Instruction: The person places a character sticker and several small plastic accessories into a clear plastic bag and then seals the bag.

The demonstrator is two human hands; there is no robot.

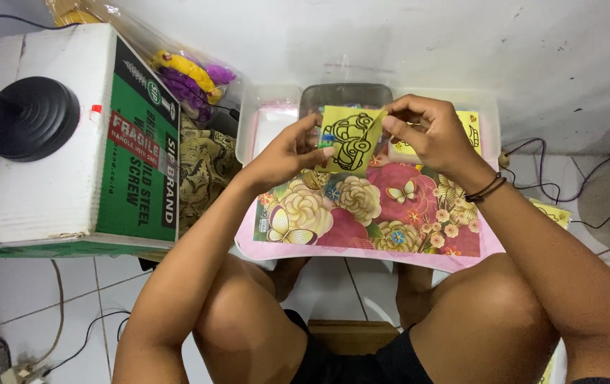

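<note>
Both hands hold a yellow card (348,139) with a black car outline above the flowered surface (362,213), the left hand (287,153) gripping its lower edge, the right hand (429,131) with fingers (390,121) pinched on its top corner.

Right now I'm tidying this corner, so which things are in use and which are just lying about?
In use:
left hand
right hand
yellow card with black car outline, held by both
flowered board
clear trays

Lying about:
cardboard box
black stand
bag of toys
cables
</note>
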